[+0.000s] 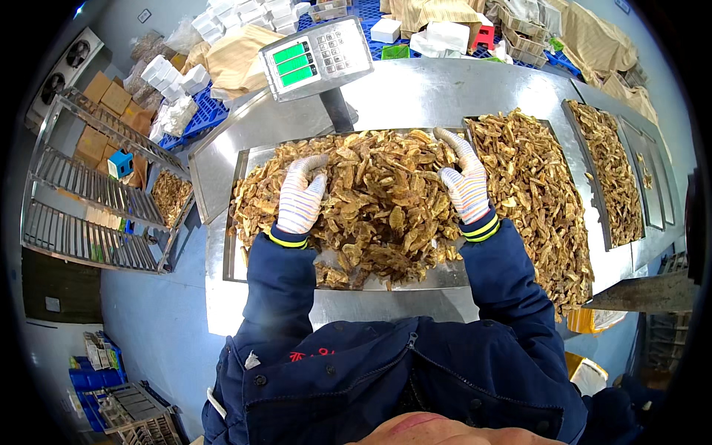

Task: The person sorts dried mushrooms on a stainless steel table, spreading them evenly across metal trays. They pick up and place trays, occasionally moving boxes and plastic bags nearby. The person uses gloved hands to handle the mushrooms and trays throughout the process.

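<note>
Both my hands wear pale striped gloves. My left hand rests on the left part of a heap of dried brown pieces in a shallow metal tray, fingers stretched forward and slightly bent into the pieces, thumb apart. My right hand lies at the heap's right side, fingers extended toward the far edge and thumb apart. A second heaped tray of pieces adjoins it on the right. A scale display stands behind the trays.
The steel table also holds a narrower filled tray at the far right. A slatted metal rack stands left. Behind are white boxes, blue pallets and cloth-covered stacks. A yellow-rimmed box sits below the table at right.
</note>
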Demonstrator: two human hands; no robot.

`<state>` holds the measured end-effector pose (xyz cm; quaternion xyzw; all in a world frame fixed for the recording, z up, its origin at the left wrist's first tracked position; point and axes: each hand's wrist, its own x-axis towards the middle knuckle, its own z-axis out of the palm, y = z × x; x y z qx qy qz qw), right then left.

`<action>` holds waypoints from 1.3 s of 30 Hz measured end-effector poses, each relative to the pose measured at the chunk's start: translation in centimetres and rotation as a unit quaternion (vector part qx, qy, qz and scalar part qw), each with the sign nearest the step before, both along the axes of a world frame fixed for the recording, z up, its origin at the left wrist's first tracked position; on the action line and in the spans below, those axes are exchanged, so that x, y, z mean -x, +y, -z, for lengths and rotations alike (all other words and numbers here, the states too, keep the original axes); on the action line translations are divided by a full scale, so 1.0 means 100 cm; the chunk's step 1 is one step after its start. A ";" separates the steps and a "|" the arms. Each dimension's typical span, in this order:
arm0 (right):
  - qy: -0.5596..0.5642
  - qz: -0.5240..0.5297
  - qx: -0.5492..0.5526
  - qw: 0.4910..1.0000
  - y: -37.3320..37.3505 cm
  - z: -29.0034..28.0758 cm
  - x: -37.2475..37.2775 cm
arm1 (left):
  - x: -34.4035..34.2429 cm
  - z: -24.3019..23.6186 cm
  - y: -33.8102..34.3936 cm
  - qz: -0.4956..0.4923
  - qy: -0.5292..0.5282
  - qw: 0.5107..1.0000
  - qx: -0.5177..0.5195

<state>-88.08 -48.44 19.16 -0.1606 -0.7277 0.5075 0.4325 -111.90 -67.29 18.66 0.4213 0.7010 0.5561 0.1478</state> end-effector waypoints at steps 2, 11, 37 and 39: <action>-0.010 0.005 -0.006 1.000 0.000 -0.003 -0.002 | -0.003 -0.005 -0.003 0.025 0.001 0.999 0.026; 0.007 0.015 -0.012 1.000 -0.002 -0.001 0.002 | 0.003 -0.013 -0.024 0.065 0.097 0.991 0.073; -0.122 0.094 -0.031 0.988 0.034 0.035 -0.058 | -0.004 -0.018 -0.016 -0.006 0.009 0.997 0.080; -0.128 0.056 -0.080 0.987 0.024 0.031 -0.045 | -0.004 -0.024 -0.020 -0.006 -0.034 0.996 0.085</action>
